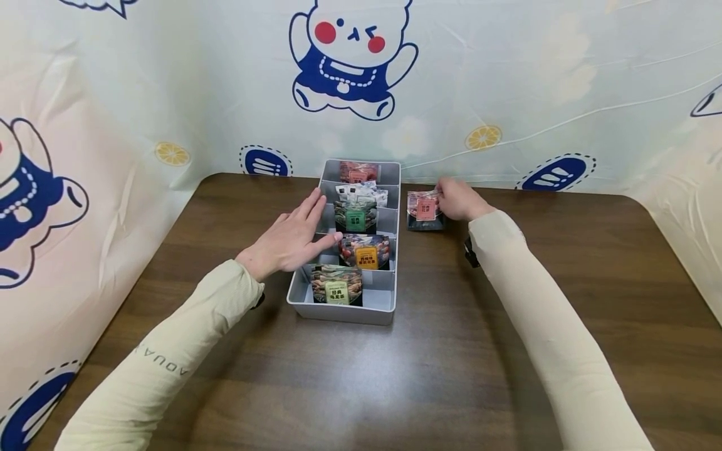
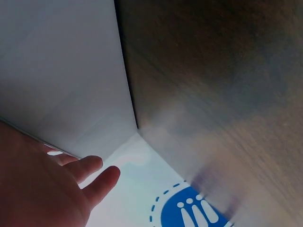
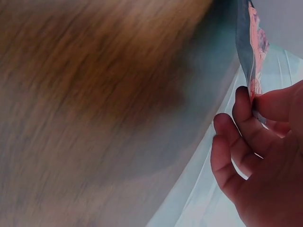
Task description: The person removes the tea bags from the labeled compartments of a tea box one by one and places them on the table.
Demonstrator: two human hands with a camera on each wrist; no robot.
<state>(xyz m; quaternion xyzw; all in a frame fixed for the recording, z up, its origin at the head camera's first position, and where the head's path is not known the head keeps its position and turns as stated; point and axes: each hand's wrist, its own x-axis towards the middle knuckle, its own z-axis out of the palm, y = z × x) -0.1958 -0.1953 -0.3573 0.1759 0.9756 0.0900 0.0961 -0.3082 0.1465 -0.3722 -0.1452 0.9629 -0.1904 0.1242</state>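
Observation:
My right hand [image 1: 459, 199] pinches a tea sachet [image 1: 424, 210] with a pink label by its edge, just right of the organizer box. In the right wrist view, thumb and index finger [image 3: 244, 106] meet on the packet's edge [image 3: 247, 52], with the other fingers loosely bent. Fingers spread, my left hand [image 1: 287, 241] lies along the left rim of the grey divided box [image 1: 346, 314]. The box's outer wall [image 2: 61, 66] fills much of the left wrist view, with the left hand [image 2: 42, 184] at its edge.
Inside the box, front to back, are a light-green-labelled sachet [image 1: 337, 288], an orange-labelled one [image 1: 365, 254], a green-labelled one [image 1: 355, 218], white packets [image 1: 363, 191] and a red-labelled sachet [image 1: 358, 172]. A patterned curtain [image 1: 225, 94] hangs behind the wooden table [image 1: 361, 388].

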